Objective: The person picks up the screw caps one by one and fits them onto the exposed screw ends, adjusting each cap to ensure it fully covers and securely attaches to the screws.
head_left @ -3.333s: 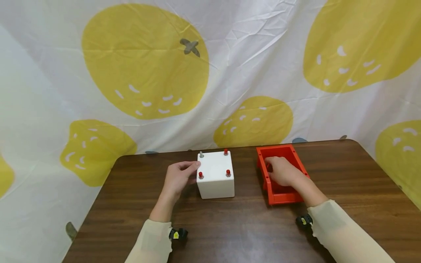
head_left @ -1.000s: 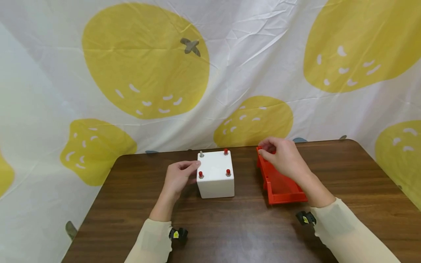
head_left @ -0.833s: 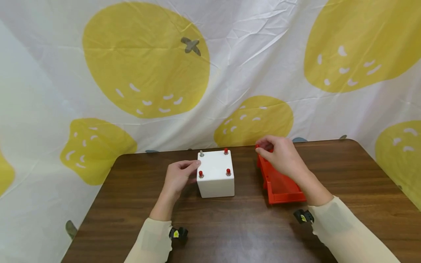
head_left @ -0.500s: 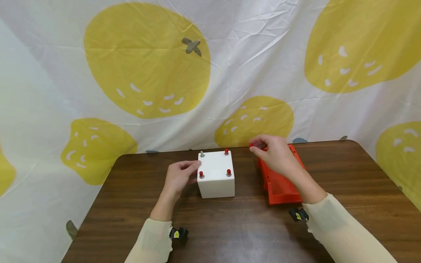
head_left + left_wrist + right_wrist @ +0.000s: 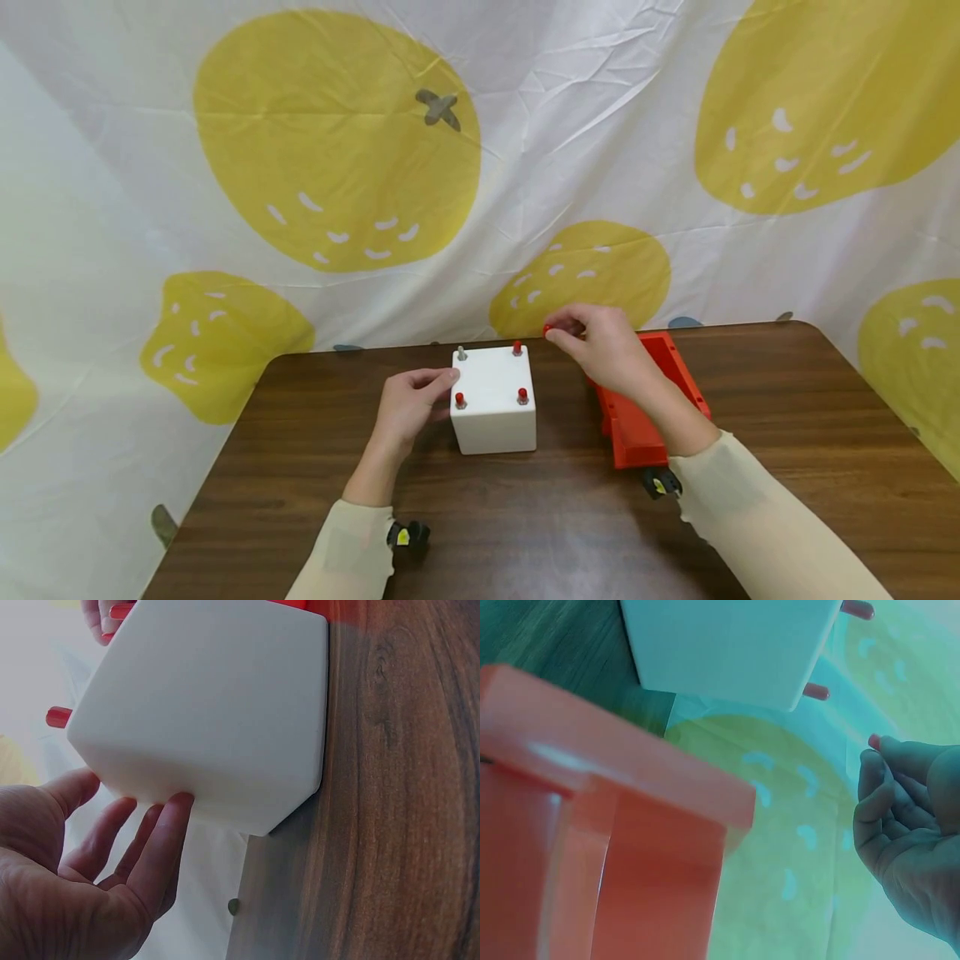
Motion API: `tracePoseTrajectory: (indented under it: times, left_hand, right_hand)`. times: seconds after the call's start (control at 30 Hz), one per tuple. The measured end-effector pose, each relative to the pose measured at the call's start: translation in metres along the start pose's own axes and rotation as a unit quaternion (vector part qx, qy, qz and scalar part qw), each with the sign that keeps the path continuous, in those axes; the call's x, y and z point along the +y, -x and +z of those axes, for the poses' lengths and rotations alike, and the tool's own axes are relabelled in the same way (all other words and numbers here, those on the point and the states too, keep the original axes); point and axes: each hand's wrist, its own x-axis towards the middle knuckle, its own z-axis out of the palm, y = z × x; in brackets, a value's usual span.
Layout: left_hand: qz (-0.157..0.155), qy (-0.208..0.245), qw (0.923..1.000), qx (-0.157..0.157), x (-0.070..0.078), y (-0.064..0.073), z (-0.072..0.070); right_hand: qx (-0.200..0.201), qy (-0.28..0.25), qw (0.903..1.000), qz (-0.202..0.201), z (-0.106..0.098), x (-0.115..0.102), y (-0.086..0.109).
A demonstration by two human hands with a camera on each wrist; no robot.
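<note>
A white block [image 5: 492, 392] stands on the table with threaded metal posts at its top corners. Red caps cover three of them, one being the front-right red cap [image 5: 522, 393]; the back-left post [image 5: 462, 353] shows bare metal. My left hand [image 5: 405, 403] rests at the block's left side, thumb tip at the top edge and nearly straight fingers against the side face in the left wrist view. Between thumb and index finger my right hand [image 5: 603, 350] pinches a small red cap [image 5: 874, 741], raised in the air behind and right of the block.
Right of the block sits a red open-front bin [image 5: 678, 367], partly hidden by my right forearm. The brown wood table [image 5: 540, 517] ends at the back against a white curtain [image 5: 555, 150] with yellow fruit prints.
My right hand has come up out of the red bin with a red cap and moved left toward the block. The left hand and block have stayed put.
</note>
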Motion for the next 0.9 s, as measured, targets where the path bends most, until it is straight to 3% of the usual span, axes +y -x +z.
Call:
tracePoseTrajectory:
  times: [0.47,0.9]
  left_hand:
    - [0.006,0.005,1.0000,-0.004,-0.001,0.000,-0.001]
    - [0.005,0.008,0.9999,-0.005,-0.002,-0.001,0.000]
  right_hand:
    - [-0.010,-0.030,0.9995,-0.006,0.015,-0.012,-0.012]
    - [0.007,-0.060,0.9972,-0.045,0.035,-0.015,-0.024]
